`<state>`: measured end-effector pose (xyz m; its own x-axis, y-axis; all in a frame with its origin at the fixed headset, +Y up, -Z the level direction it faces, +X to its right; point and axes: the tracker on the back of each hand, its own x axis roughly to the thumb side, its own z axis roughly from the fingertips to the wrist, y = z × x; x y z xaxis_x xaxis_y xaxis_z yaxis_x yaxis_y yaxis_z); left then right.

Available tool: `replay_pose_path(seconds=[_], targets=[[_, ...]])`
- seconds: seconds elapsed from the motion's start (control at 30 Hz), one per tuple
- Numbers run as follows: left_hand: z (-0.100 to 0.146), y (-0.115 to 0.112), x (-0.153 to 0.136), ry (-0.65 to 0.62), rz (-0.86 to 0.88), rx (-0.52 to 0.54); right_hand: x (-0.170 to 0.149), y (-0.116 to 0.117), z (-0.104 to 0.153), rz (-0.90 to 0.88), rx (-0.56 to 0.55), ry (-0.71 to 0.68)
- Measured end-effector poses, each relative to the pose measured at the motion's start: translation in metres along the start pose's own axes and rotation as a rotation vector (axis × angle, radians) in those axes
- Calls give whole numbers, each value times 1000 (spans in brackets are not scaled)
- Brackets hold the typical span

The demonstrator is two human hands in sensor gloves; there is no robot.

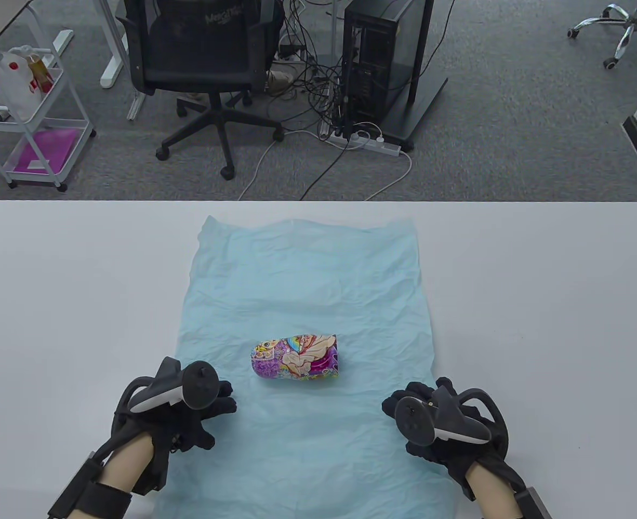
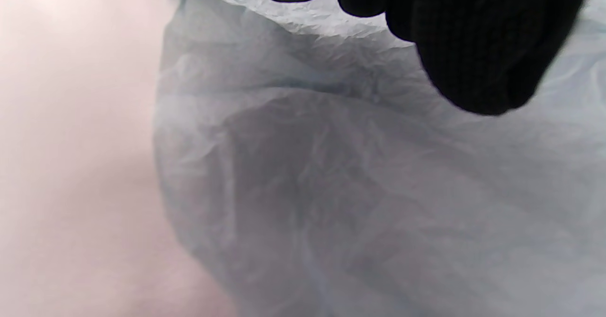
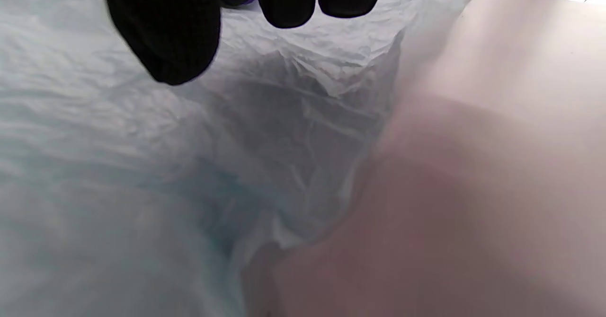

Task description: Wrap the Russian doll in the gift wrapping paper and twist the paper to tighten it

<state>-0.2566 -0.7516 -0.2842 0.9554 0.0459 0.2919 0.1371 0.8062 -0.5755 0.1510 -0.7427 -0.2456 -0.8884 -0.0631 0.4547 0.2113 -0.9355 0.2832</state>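
A colourful Russian doll (image 1: 296, 358) lies on its side on a crumpled light blue sheet of wrapping paper (image 1: 307, 270), which is spread flat on the white table (image 1: 540, 297). My left hand (image 1: 224, 403) hovers over the paper's left edge, just left of the doll, fingers loosely curled and holding nothing. My right hand (image 1: 397, 405) does the same at the paper's right edge. In the left wrist view the left hand (image 2: 393, 38) hangs above the paper (image 2: 331, 189) without pinching it. In the right wrist view the right hand (image 3: 227, 28) likewise hangs above the paper (image 3: 118, 142).
Bare table (image 2: 71, 165) lies left of the sheet and bare table (image 3: 497, 165) right of it. Beyond the table's far edge, on the floor, stand an office chair (image 1: 199, 54), a computer tower (image 1: 372, 59), tangled cables and a white cart (image 1: 32, 108).
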Motion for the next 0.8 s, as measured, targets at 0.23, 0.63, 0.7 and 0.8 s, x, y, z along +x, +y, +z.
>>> replay_pose_path(seconds=[0.23, 0.63, 0.7, 0.8], targets=[[-2, -15, -15, 36, -116, -146, 0, 18, -1, 85, 138, 3], [-6, -35, -30, -28, 118, -17, -20, 37, 8, -255, -99, 24], [-7, -35, -29, -38, 142, 7, -22, 40, 8, -302, -123, 36], [-9, -36, -26, -48, 201, 47, -22, 44, 8, -358, -185, 54]])
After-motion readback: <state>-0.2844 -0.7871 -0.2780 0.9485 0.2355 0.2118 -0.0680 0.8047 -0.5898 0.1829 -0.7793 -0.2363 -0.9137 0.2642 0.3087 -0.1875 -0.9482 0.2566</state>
